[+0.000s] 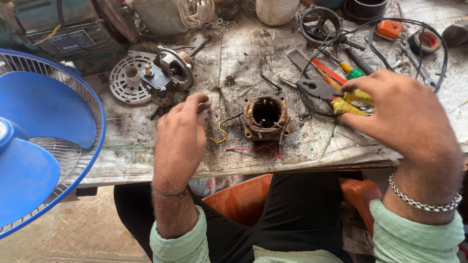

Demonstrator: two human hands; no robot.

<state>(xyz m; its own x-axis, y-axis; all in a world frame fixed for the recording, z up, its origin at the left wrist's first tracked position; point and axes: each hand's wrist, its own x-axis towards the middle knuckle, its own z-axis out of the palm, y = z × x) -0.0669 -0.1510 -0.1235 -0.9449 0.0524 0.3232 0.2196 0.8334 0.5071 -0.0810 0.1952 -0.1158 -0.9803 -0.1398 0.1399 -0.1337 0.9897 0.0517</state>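
Head camera looks down on a dirty workbench (146, 156) covered with a stained woven cloth, with the person seated at its near edge. Near the middle of the cloth sits a motor stator (266, 118), a squarish core wound with copper coils, its round bore facing up. A yellow wire (220, 132) curls out from its left side and a red wire (256, 148) trails along the cloth on its near side.

The left hand (181, 141) rests on the cloth just left of the stator, fingers curled together with the tips down by the yellow wire (whether they actually pinch it I cannot tell from here). The right hand (407, 114) is to the right of the stator, fingers spread and bent, closing on the yellow handles of a pair of pliers (331, 95) whose dark nose points left toward the stator, apart from it. A chain bracelet (423, 202) circles the right wrist and a thin band sits on the left.

Farther back and to the left lie a grey motor housing (168, 73) with its shaft, and beside it a white round plastic disc (127, 78). Screwdrivers (348, 68), a spanner (414, 61), a roll of tape (426, 41) and black cable lie at the far right. A blue fan (44, 141) in its wire guard fills the left edge.
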